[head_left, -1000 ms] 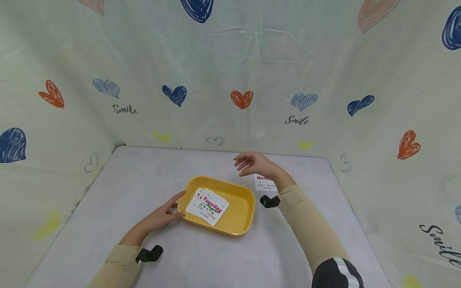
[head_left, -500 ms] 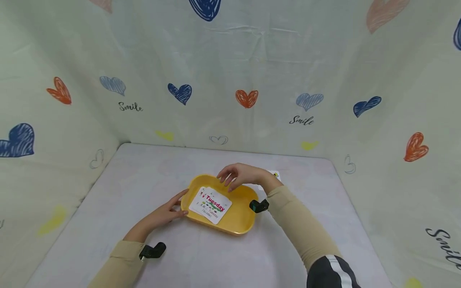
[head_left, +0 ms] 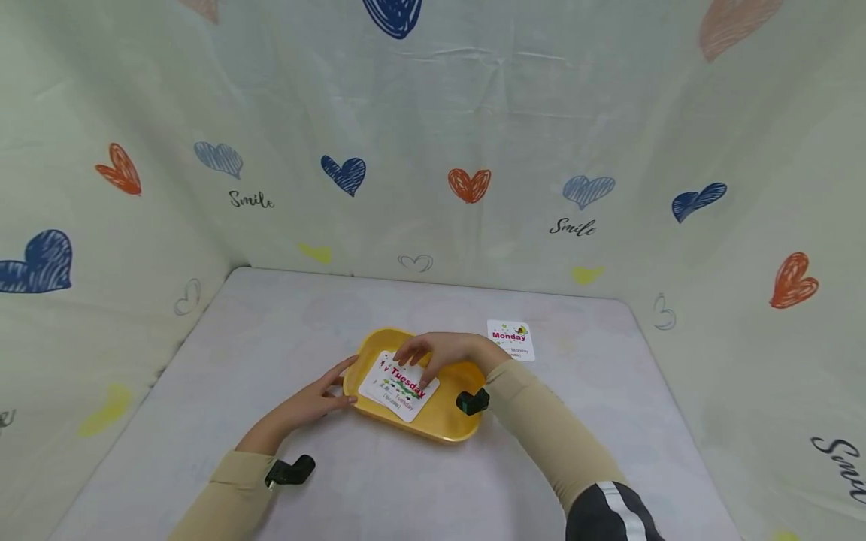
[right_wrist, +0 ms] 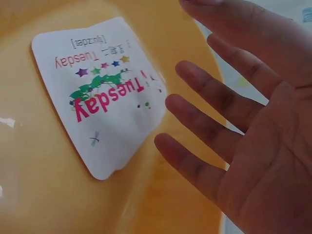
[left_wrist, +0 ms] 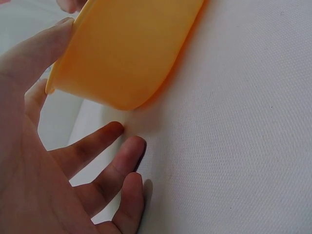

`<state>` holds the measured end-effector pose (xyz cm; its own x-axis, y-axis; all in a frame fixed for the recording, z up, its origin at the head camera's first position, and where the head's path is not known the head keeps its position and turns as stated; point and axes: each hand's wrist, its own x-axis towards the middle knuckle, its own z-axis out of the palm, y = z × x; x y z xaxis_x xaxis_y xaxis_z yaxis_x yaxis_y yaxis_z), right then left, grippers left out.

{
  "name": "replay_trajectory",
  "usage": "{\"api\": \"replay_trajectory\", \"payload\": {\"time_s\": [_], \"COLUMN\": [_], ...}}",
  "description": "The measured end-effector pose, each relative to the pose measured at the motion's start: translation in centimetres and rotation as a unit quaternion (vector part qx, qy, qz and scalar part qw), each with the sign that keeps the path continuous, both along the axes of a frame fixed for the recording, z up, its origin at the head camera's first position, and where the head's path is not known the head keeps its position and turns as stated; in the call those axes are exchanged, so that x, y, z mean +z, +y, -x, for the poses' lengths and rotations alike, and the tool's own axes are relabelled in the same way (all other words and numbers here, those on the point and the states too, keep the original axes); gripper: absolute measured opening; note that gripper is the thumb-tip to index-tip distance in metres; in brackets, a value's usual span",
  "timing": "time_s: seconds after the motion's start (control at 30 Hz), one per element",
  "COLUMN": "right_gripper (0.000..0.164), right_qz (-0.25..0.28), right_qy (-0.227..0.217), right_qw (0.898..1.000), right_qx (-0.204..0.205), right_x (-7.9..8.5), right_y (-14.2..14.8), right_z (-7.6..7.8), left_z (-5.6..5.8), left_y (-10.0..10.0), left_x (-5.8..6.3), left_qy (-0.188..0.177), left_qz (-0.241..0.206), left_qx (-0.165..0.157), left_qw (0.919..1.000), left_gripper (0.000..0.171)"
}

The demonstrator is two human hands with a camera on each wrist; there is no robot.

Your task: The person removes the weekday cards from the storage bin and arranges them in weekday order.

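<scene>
The heart-printed cloth backdrop [head_left: 433,135] is hanging around three sides of the white desk [head_left: 406,481]. A yellow tray [head_left: 446,424] is sitting near the middle of the desk, holding a small stack of cards with the "Tuesday" card [head_left: 399,387] lying face up on top. The left hand [head_left: 318,398] is resting against the tray's left end, thumb on the rim and fingers spread and straight along the desk beside its wall, gripping nothing. The right hand [head_left: 440,353] is hovering over the tray's inside, fingers extended and slightly bent just above the "Tuesday" card; whether the fingertips are touching it cannot be told. A "Monday" card [head_left: 510,340] is lying face up on the desk, just beyond the tray's far right corner.
</scene>
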<state>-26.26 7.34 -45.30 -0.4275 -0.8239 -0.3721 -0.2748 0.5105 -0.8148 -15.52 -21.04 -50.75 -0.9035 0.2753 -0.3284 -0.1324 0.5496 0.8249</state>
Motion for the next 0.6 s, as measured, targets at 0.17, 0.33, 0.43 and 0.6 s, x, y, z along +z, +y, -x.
{"api": "replay_trajectory", "payload": {"time_s": [0.17, 0.33, 0.43, 0.6], "right_gripper": [0.065, 0.068, 0.070, 0.073], "right_qz": [-0.052, -0.093, -0.102, -0.092], "right_qy": [0.013, 0.015, 0.018, 0.030], "right_qw": [0.999, 0.995, 0.994, 0.995], "right_qx": [-0.004, -0.020, -0.022, -0.007], "right_x": [-0.6, -1.3, -1.8, -2.5], "right_y": [-0.4, -0.7, -0.9, -1.2], "right_z": [-0.2, -0.4, -0.3, -0.1], "left_z": [0.1, 0.1, 0.1, 0.1], "left_y": [0.0, 0.0, 0.0, 0.0], "left_x": [-0.1, -0.2, -0.3, -0.2], "left_qy": [0.002, 0.004, 0.007, 0.010], "left_qz": [-0.007, -0.010, -0.010, -0.005], "left_qx": [-0.002, -0.006, -0.011, -0.013], "left_qw": [1.0000, 0.9999, 0.9999, 0.9998], "left_gripper": [0.079, 0.079, 0.079, 0.079]}}
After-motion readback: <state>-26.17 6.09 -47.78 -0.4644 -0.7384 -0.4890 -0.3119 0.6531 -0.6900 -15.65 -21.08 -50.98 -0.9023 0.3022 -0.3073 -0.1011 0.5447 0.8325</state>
